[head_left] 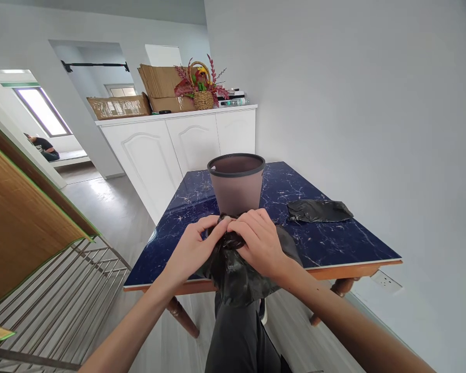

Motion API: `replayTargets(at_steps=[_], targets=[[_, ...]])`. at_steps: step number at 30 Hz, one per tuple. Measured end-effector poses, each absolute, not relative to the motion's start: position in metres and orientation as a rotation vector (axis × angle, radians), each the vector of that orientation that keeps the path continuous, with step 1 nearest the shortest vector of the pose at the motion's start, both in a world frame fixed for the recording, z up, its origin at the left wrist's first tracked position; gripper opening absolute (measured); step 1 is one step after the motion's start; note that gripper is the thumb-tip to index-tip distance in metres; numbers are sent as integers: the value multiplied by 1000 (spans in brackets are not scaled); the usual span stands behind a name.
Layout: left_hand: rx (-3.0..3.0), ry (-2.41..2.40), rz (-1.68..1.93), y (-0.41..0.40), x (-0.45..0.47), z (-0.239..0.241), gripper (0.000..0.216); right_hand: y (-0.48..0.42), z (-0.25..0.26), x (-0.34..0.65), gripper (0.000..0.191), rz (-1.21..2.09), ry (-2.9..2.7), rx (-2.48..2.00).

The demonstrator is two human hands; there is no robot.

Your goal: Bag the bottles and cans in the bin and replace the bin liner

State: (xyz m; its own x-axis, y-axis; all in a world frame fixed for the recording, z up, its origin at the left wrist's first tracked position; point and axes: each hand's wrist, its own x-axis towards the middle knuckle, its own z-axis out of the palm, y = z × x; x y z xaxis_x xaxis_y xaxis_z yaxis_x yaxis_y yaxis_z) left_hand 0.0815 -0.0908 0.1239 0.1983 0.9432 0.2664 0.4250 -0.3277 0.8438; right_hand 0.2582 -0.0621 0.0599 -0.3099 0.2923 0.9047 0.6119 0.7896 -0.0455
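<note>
Both my hands grip the bunched top of a black plastic bag (233,274) at the table's front edge. The rest of the bag hangs over that edge toward my lap. My left hand (196,246) pinches the gathered plastic with thumb and forefinger. Facing it, my right hand (260,241) has its fingers curled over the same bunch, and the fingertips of the two hands nearly meet. Just behind them stands a brownish-mauve trash can (236,191) with a dark rim, upright. To the right lies a folded black plastic bag (319,211), flat on the table.
The table (178,204) has a dark blue marbled top. Behind it, a white cabinet (194,140) carries cardboard boxes (120,107) and a flower basket (203,100). A metal rack (73,290) stands at left. A wall borders the right. A person (42,147) sits in the far room.
</note>
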Motion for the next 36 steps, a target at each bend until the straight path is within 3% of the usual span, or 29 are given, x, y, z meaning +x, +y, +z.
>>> replayTargets(at_steps=[11,26,31,36], targets=[[1577,1348,1183,-85,63,108,43,-74,52,275,33,-325,-2085,-541],[1371,1409,1419,-55,30,57,52,-110,20,302,25,-247,-2195,-608],[1321,1340,1443,-59,32,55,49,-116,31,292,8,-108,-2203,-737],[1260,1284,1446,-65,34,55,45,-119,44,252,32,-85,-2132,-931]])
